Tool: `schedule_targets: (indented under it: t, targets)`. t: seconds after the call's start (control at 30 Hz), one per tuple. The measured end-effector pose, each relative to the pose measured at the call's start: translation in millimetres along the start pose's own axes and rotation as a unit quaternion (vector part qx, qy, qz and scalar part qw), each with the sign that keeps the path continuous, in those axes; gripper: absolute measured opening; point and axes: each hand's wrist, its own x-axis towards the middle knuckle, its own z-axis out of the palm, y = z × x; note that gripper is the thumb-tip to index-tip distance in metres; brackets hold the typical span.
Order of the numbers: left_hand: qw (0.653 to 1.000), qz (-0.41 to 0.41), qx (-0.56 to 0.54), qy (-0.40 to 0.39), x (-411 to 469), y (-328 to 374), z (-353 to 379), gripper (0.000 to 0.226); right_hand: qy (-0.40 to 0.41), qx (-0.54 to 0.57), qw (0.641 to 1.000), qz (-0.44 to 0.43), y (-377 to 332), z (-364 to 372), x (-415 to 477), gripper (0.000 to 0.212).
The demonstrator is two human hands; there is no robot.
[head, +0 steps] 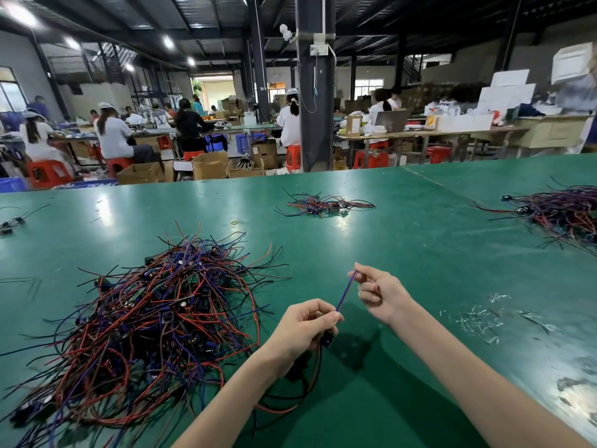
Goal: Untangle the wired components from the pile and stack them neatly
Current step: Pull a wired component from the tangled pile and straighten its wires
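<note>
A green worktop (403, 253) fills the near part of a large workshop. Beyond its far edge, people sit on red stools (48, 173) at long tables among cardboard boxes (210, 164), and a dark pillar (315, 92) rises behind.

Near the front edge, the left hand (303, 324) has its fingers curled and grips a wired component (327, 338), whose small dark body shows just below the fingertips. A blue wire (346, 291) runs up from this grip, drawn straight, to the right hand (378, 292), which pinches the wire's far end between thumb and forefinger. Both hands are held above the surface. Red and black leads (303, 392) hang from under the left hand and loop down onto the worktop.

The main pile (155, 312), a tangle of red, blue and black wires with small parts, lies just left of the hands. A smaller bundle (323, 205) lies toward the far edge, with a yellow rubber band (235, 222) near it. Another heap (562, 211) sits at the right edge. Clear scraps (481, 321) are scattered right of the right forearm. A few loose parts (9, 223) lie at the left edge.
</note>
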Motion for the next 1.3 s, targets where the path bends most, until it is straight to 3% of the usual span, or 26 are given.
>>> schedule_targets:
  t: [0.2,0.4,0.57,1.3]
  targets:
    - [1.0,-0.01,-0.001,-0.005,-2.9,2.7,-0.4,0.015,-0.006,0.006,0.999,0.041,2.6,-2.7,0.9,0.019]
    - [1.0,-0.007,-0.002,-0.017,-5.8,5.1,1.6,0.014,0.058,-0.123,0.989,-0.065,6.8,-7.0,6.5,0.019]
    - [1.0,-0.01,0.007,-0.021,-7.0,5.3,3.1,0.015,0.074,-0.196,0.973,-0.093,7.6,-10.0,8.7,0.018]
    - [0.999,-0.016,0.012,-0.025,-9.7,8.3,1.3,0.018,0.001,-0.264,0.956,-0.132,4.2,-6.0,-2.4,0.019]
